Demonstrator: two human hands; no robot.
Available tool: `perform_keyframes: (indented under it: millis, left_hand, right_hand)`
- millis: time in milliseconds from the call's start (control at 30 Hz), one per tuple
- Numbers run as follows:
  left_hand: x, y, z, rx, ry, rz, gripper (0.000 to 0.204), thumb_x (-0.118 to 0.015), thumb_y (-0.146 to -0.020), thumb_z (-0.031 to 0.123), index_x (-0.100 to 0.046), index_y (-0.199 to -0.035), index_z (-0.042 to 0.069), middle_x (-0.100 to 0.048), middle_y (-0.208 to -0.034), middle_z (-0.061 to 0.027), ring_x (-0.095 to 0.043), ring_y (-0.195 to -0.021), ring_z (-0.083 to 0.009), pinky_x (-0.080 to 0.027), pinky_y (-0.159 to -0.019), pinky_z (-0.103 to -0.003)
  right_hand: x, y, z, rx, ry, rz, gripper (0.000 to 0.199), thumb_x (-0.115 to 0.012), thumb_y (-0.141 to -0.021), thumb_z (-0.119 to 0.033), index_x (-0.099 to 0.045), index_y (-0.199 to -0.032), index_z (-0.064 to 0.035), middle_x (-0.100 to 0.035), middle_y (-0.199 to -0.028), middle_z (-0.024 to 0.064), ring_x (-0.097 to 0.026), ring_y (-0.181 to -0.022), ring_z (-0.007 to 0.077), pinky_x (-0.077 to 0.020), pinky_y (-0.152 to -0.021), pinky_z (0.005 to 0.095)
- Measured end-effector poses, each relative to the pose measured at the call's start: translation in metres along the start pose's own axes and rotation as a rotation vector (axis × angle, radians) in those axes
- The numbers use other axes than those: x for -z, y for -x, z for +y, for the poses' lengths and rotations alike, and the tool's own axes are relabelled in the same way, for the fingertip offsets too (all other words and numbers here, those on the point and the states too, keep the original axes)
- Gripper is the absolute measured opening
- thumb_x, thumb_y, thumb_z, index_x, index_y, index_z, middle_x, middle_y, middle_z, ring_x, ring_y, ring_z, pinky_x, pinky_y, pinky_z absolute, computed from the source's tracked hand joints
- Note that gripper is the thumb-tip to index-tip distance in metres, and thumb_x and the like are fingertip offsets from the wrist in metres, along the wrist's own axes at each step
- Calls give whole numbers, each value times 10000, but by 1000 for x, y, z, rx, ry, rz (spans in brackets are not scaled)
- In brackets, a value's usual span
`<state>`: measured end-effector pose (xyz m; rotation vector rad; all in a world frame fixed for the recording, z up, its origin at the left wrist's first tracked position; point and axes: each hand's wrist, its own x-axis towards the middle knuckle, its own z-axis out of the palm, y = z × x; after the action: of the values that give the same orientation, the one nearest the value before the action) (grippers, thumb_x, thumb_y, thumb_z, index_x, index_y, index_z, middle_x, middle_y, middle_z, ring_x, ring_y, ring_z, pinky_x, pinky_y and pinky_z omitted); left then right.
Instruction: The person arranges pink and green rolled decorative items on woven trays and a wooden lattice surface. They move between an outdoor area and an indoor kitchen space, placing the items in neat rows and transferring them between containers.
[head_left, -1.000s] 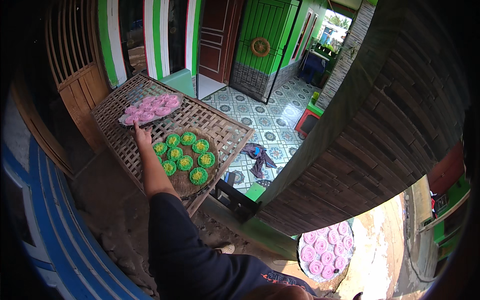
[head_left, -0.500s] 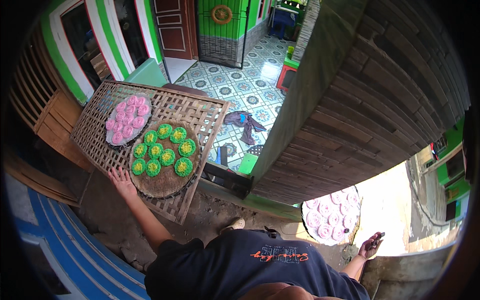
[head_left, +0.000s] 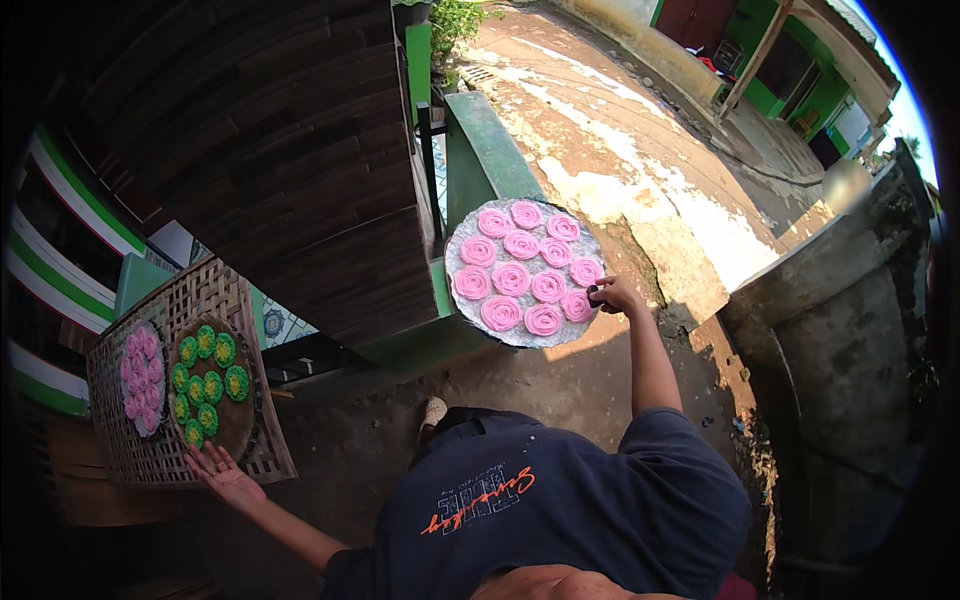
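A round tray (head_left: 468,318) lined with a pale, crinkled sheet lies ahead of me, bearing several pink coiled rosettes (head_left: 511,279). At its right edge is my right hand (head_left: 621,294), fingers closed on a small dark object (head_left: 597,296) whose kind I cannot make out. The object overlaps the rightmost rosettes; whether it touches them is unclear. Far to the left, my left hand (head_left: 228,478) is open, palm up, at the near edge of a woven bamboo rack (head_left: 277,440). On that rack are a brown round tray (head_left: 240,412) with green-and-yellow rosettes (head_left: 212,386) and another with pink rosettes (head_left: 142,378).
A dark slatted wall (head_left: 300,150) stands between the rack and the pink tray. Behind the tray runs a low green wall (head_left: 495,145). A grey concrete wall (head_left: 830,330) rises at the right. Sunlit paved ground (head_left: 620,130) stretches beyond.
The view has swung to the right, bringing the nearer pink tray toward the middle. My right hand has come up to that tray's edge with the dark object. My left hand stays open near the rack.
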<state>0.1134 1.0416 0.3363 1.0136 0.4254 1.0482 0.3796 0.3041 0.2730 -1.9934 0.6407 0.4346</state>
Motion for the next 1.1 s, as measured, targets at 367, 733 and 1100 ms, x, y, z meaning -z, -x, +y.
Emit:
perform_keyframes:
  millis: [367,733,1100]
  left_hand:
    - [-170,214,-100,576,-205,-747,389,-422,-1022,260,-439,-1360,68,-535,-1301,-92,-574,-1047,-166,-436,-916,-299]
    - [-328,319,-201,184,-677,-1839,274,-557,-940,99,-572,-1196,1,-627,-1113,-144,-615,-1014,-230,-482,-865,-335]
    - [-422,402,-228,205,-575,-2224,283,-504,-975,94,-546,-1238,-3,-598,-1215,-127,-584,-1089,-198,-458,-927,-308]
  right_hand:
    - [29,-29,78,-122,-1164,-310,295,-688,-846,-104,-580,-1111,-33,-573,-754,26,-521,-536,57,-416,-410,131]
    - [1,180,341,105,-1988,90,282,-658,-888,-222,-586,-1149,-144,-615,-980,40,-505,-591,58,-394,-421,144]
    - [15,436,570,62,-2175,1482,414,-638,-896,-315,-513,-1180,-42,-605,-1056,147,-612,-861,285,-542,-719,387]
